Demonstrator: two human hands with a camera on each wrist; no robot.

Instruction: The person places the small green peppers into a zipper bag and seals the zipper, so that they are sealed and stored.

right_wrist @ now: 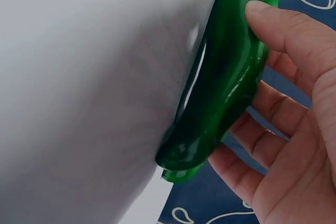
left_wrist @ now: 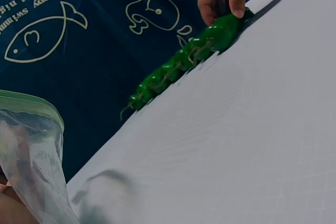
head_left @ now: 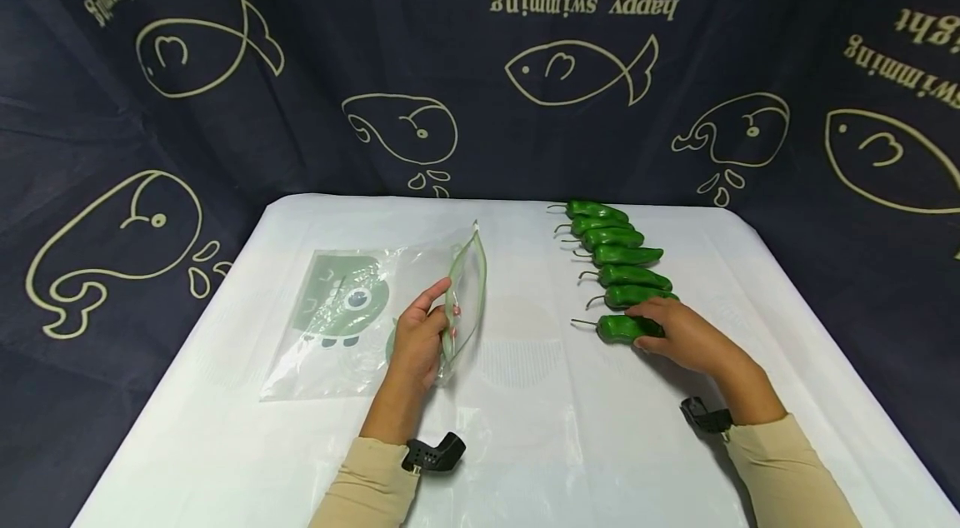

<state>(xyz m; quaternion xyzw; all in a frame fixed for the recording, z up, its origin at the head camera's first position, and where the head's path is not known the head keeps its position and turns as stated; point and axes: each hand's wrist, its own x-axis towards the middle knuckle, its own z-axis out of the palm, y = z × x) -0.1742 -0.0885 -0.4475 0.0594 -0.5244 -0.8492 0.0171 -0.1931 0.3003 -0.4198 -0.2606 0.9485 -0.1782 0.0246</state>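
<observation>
From my end I see a clear plastic bag printed with a green cartoon creature (head_left: pixel 348 303), its body lying flattened on the white-covered table (head_left: pixel 517 436), to the left. Its green-edged mouth (head_left: pixel 482 261) stands raised and parted, facing right, where the left hand (head_left: pixel 420 336) grips it. Across from it I count seven glossy, tapered green peppers with thin stems (head_left: pixel 633 276), lying on their sides in a row towards the far edge, stems pointing left. The right hand (head_left: pixel 686 336) grips the nearest pepper (head_left: pixel 617 329) by its stemless end.
</observation>
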